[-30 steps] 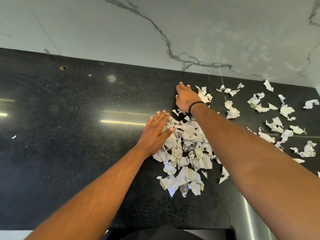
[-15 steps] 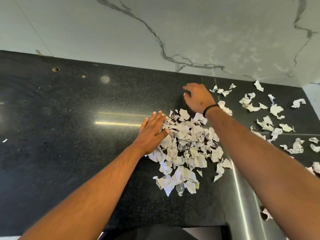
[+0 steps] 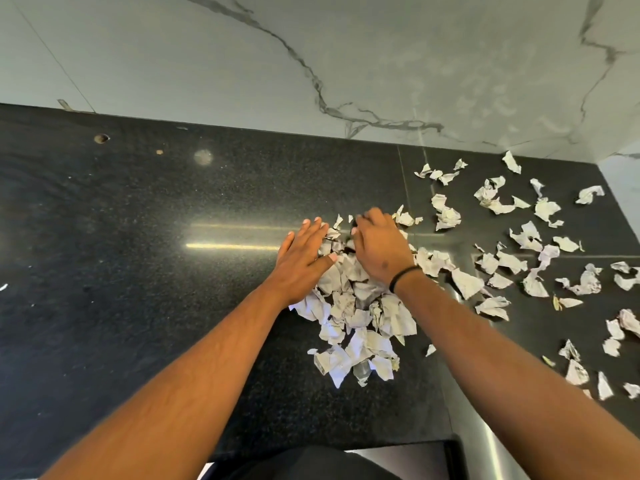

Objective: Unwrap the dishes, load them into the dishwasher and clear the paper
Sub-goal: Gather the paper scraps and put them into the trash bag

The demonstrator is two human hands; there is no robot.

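A heap of torn white paper scraps (image 3: 360, 320) lies in the middle of the black granite counter (image 3: 138, 271). My left hand (image 3: 304, 254) lies flat with straight fingers against the heap's left edge. My right hand (image 3: 379, 249), a black band at its wrist, rests palm down on the top of the heap, its fingers bent over the scraps. More loose scraps (image 3: 530, 244) are scattered over the counter's right side. No dishes are in view.
A marble-look wall (image 3: 311, 57) backs the counter, with a corner at the far right. A dark object (image 3: 311, 462) sits at the counter's front edge below me. A small hole (image 3: 101, 138) and specks mark the left part of the counter.
My right hand has swept leftward and toward me from the back of the counter onto the heap, pulling scraps in. The heap is more compact. My left hand has held its place.
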